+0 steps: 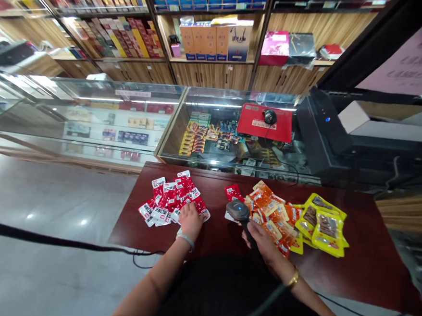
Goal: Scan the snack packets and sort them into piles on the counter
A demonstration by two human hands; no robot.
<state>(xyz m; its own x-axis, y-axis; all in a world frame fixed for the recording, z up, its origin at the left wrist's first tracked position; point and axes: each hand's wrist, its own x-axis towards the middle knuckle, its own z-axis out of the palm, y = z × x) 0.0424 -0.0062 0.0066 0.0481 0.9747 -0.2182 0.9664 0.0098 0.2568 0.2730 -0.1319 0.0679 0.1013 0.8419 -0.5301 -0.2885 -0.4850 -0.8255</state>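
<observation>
My right hand (262,238) is wrapped round the handle of a black barcode scanner (239,209), its head pointing away from me. Under the scanner head lies a red-and-white snack packet (232,192), partly covered. My left hand (191,220) rests at the near edge of a loose heap of red-and-white snack packets (170,195), its fingers bent together on a packet there; the fingertips are partly hidden. Orange snack packets (268,207) lie heaped just beyond and right of my right hand. Yellow snack bags (326,224) overlap at the right of that heap.
The packets lie on a dark red-brown tabletop (217,244). Behind it stands a glass display counter (172,127), with a red mat (264,123) and a black mouse (269,117) on top. A dark monitor-like machine (325,135) stands at right. A black cable (75,240) crosses at left.
</observation>
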